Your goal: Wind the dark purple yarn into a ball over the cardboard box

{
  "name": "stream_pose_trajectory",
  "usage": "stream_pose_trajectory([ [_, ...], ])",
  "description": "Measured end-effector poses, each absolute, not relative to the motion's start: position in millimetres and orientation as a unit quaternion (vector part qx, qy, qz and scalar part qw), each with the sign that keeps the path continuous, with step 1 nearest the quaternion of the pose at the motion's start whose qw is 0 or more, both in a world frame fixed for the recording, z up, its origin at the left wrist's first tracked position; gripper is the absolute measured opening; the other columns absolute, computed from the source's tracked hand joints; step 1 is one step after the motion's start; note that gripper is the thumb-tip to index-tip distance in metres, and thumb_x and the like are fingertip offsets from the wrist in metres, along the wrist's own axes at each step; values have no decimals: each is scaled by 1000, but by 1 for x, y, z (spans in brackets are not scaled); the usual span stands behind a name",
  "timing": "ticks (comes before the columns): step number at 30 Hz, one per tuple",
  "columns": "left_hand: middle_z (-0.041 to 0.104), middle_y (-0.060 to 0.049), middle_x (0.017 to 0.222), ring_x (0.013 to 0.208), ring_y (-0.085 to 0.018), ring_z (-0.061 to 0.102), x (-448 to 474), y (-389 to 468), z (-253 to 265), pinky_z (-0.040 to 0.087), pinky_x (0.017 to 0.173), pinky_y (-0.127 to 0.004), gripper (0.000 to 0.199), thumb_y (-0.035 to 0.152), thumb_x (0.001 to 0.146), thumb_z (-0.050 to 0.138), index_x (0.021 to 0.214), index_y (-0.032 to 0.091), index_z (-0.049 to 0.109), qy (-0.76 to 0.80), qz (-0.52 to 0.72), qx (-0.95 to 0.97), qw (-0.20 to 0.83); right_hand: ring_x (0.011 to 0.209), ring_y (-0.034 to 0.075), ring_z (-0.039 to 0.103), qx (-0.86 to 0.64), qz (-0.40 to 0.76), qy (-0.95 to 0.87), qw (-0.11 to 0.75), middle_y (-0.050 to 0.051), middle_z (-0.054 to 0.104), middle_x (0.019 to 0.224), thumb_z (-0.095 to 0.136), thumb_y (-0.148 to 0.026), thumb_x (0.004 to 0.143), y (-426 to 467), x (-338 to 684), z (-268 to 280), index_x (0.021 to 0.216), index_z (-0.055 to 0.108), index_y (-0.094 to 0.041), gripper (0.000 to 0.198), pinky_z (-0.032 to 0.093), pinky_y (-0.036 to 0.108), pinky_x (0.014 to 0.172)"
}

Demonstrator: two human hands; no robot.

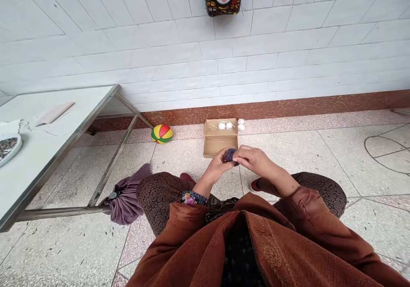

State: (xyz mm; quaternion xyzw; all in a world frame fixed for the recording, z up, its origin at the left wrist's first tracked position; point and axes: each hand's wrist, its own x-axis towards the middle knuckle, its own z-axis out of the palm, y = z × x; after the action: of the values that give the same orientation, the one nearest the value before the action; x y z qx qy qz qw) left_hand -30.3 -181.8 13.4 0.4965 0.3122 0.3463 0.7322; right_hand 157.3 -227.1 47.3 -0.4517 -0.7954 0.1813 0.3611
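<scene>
So we've got a small ball of dark yarn (229,155) in our hands, up above the near edge of the cardboard box (221,147), toward its right corner from where we sit. Our left hand (219,162) is curled around the left side of it, thumb and fingers gripping. Our right hand (253,158) is bunched up on the other side, fingertips right at the yarn. Looks like a pinch, but we honestly can't tell if there's a loose strand in there.

Handling-wise, we'd guess it's really light and soft, squashy rather than stiff, and not slippery. Dropping it shouldn't hurt it; we'd worry more about loops sliding off or snagging. Best hold, we reckon, is a loose cup round the fat middle with the left, leaving the right just a fingertip pinch on the outer winds. Squeeze too hard and it'll probably lose its shape.

As for what's around: two white balls (225,125) sit in the far half of the box with pale strands about them, and another white pair (241,124) is just beside the box on the right. Well off to the box's left there's a colourful ball (162,134) on the floor (182,159).
</scene>
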Motion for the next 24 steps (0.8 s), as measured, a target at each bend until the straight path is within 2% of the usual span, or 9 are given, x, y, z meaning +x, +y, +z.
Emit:
stream_pose_trajectory([
  [4, 66, -7, 122, 117, -25, 57, -30, -191, 20, 40, 102, -36, 66, 23, 64, 85, 127, 22, 66, 227, 298, 466, 801, 78, 18, 62, -489, 235, -713, 445, 3, 66, 83, 59, -43, 99, -208, 169, 30, 88, 69, -22, 25, 49, 30, 74],
  [7, 65, -7, 124, 112, -23, 60, -30, -194, 24, 44, 96, -35, 73, 25, 66, 84, 135, 27, 61, 194, 309, 402, 840, 69, 16, 56, -558, 281, -607, 491, 1, 61, 74, 54, -50, 98, -212, 161, -5, 83, 62, -21, 33, 47, 28, 67],
  [10, 67, -8, 116, 104, -21, 62, -30, -189, 22, 46, 92, -35, 60, 28, 67, 83, 123, 21, 66, 229, 354, 367, 829, 67, 16, 54, -585, 310, -586, 468, 0, 58, 73, 48, -54, 99, -232, 143, -35, 83, 58, -21, 38, 46, 28, 64],
  [12, 68, -7, 108, 99, -19, 63, -30, -182, 17, 46, 89, -33, 52, 29, 65, 83, 112, 18, 67, 290, 404, 360, 789, 61, 15, 52, -557, 353, -624, 420, -1, 57, 72, 41, -52, 103, -247, 131, -40, 94, 60, -21, 38, 46, 27, 61],
  [14, 68, -5, 102, 94, -17, 62, -32, -176, 10, 46, 86, -31, 48, 29, 64, 82, 108, 17, 66, 352, 444, 361, 741, 66, 15, 56, -494, 363, -697, 372, 1, 61, 78, 39, -49, 105, -259, 122, -34, 99, 62, -21, 36, 49, 28, 66],
  [17, 68, -4, 103, 95, -17, 61, -37, -169, 0, 46, 89, -31, 48, 29, 64, 80, 108, 18, 64, 399, 463, 399, 684, 78, 18, 62, -422, 318, -775, 348, 5, 65, 86, 44, -45, 106, -264, 121, -7, 95, 65, -22, 33, 51, 31, 75],
  [21, 67, -8, 116, 104, -21, 62, -44, -171, -5, 44, 99, -35, 56, 26, 64, 80, 117, 18, 65, 401, 393, 512, 650, 76, 17, 62, -434, 259, -757, 415, 4, 66, 81, 54, -42, 103, -246, 139, 32, 92, 69, -23, 27, 50, 29, 73],
  [24, 64, -9, 123, 108, -23, 61, -46, -178, -1, 46, 98, -37, 70, 23, 64, 81, 131, 20, 61, 330, 302, 568, 690, 77, 18, 62, -470, 224, -718, 463, 3, 67, 82, 62, -42, 99, -222, 156, 41, 88, 71, -23, 24, 49, 30, 72],
])
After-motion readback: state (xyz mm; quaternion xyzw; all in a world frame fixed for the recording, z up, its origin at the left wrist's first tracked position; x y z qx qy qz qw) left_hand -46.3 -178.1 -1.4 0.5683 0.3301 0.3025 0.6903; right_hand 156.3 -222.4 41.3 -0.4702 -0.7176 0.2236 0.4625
